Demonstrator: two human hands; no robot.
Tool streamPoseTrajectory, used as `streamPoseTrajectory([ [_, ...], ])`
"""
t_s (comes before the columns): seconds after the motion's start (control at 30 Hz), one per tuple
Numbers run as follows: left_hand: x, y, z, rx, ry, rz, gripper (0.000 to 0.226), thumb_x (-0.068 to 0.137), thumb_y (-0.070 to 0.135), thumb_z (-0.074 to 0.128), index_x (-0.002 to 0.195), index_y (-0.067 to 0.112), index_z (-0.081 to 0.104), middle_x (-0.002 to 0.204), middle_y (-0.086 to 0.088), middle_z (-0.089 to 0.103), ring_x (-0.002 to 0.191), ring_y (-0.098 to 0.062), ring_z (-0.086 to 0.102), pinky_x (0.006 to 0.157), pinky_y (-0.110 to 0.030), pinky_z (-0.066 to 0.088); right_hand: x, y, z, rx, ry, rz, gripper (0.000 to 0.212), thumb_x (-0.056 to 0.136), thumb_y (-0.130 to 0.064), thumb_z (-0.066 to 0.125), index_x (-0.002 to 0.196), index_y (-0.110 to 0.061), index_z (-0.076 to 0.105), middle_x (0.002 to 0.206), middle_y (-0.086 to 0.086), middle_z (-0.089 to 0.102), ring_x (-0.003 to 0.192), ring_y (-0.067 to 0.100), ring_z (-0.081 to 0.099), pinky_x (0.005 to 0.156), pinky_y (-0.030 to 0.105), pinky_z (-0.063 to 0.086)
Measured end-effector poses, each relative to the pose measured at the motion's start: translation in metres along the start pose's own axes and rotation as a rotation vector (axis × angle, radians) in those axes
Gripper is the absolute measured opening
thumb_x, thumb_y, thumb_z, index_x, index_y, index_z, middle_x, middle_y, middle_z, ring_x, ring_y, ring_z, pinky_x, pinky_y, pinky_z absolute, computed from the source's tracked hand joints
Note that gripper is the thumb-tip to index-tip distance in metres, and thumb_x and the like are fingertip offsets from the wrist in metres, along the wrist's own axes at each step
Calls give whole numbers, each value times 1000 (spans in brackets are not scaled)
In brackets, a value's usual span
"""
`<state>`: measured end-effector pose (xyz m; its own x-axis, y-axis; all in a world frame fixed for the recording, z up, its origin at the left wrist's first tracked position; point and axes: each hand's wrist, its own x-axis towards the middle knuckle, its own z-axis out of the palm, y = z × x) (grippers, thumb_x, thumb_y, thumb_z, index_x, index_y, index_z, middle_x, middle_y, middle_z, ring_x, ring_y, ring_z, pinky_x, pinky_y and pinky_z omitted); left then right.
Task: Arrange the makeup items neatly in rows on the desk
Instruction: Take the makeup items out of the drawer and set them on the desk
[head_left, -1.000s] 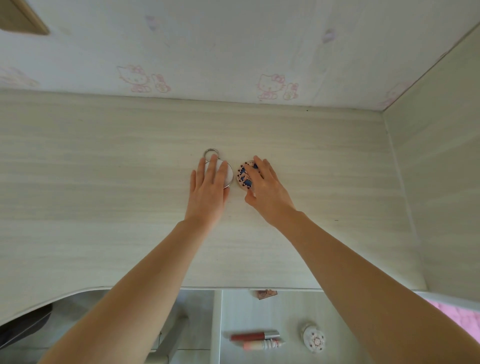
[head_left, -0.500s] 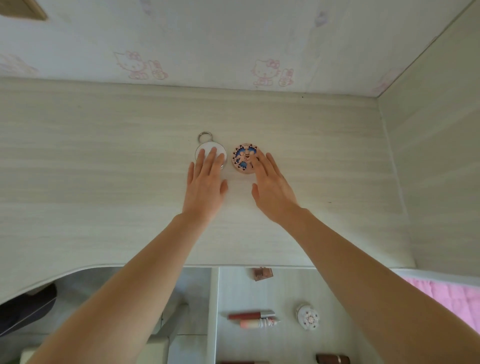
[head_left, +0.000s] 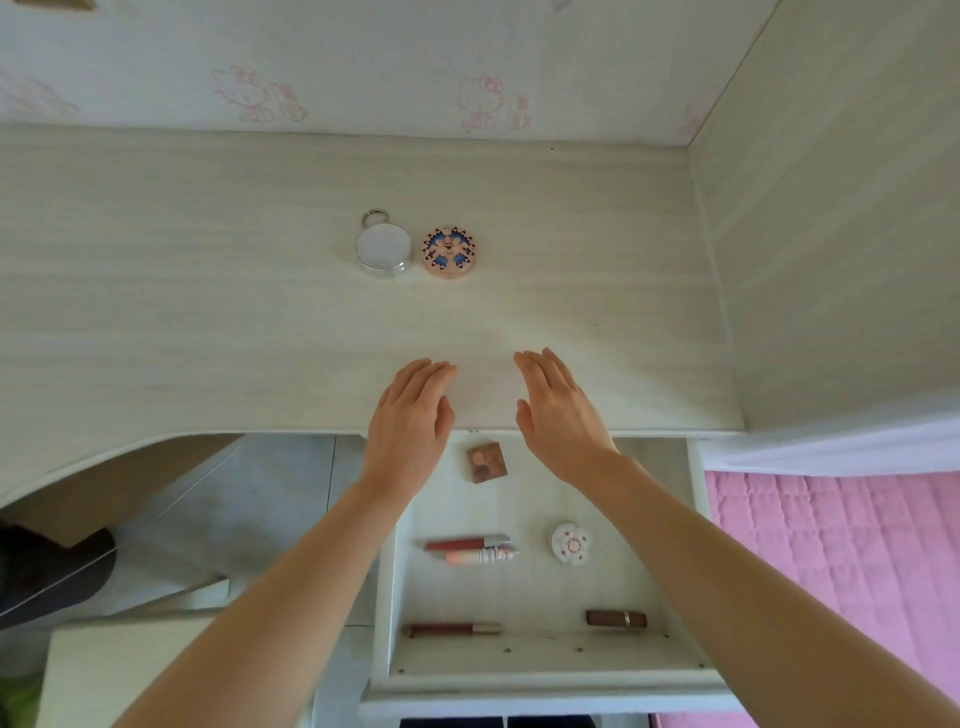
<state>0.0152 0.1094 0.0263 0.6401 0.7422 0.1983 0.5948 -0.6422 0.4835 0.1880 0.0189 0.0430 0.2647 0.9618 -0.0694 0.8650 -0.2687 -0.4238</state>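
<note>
Both hands empty, fingers straight and relaxed, palms down over front edge of desk (head_left: 208, 322), nothing held. Left hand (head_left: 410, 421) and right hand (head_left: 558, 415) side by side w/ a gap between, well apart from the 2 items on the desk. On desk, mid-back: round white compact w/ metal ring (head_left: 383, 249) and just beside it, to its right, round pink compact w/ blue pattern (head_left: 449, 253); the two look nearly touching, in a row. Open drawer (head_left: 519, 670) below desk edge has rest of makeup: small square brown palette (head_left: 487, 461) near its back, between the wrists; red lip gloss tube (head_left: 467, 544) touching pink tube (head_left: 480, 556) mid drawer; round white floral compact (head_left: 570, 544) to their right; dark long tube (head_left: 452, 630) front left; brown lipstick (head_left: 616, 618) front right. Pink quilt (head_left: 841, 561) at right.
</note>
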Motion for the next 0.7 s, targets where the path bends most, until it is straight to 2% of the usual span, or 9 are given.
streamPoseTrajectory([
  [0.1,-35,25,4,-23,17,-17,35,88,12,43,118,8,61,116,-2,65,115,-22,54,94,-38,48,-38,5,2,47,11,1,51,92,-3,48,142,-1,37,146,14,40,143,29,24,117,36,26],
  [0.2,-67,42,11,-35,17,-35,33,87,11,45,114,8,64,111,-2,66,109,-21,56,91,-35,49,-73,9,8,89,5,8,52,91,-2,48,142,-3,37,147,12,39,143,27,24,114,33,27],
  [0.33,-105,58,28,-57,-25,-94,30,85,0,56,113,8,64,104,-2,66,103,-21,58,86,-34,51,-118,22,20,144,-23,55,54,92,-4,47,144,-7,34,147,8,36,141,24,27,110,32,34],
  [0.47,-125,66,42,-72,-36,-151,29,86,1,59,113,8,64,102,-2,67,101,-18,59,84,-30,51,-152,42,39,155,-108,118,50,94,-8,45,143,-10,34,147,3,36,140,19,25,109,29,34],
  [0.7,-121,48,82,-31,-123,-181,26,85,3,61,110,8,65,102,-6,68,103,-23,60,80,-38,54,-180,74,80,171,-275,339,49,95,-16,49,142,-11,34,142,6,41,135,22,32,104,34,41],
])
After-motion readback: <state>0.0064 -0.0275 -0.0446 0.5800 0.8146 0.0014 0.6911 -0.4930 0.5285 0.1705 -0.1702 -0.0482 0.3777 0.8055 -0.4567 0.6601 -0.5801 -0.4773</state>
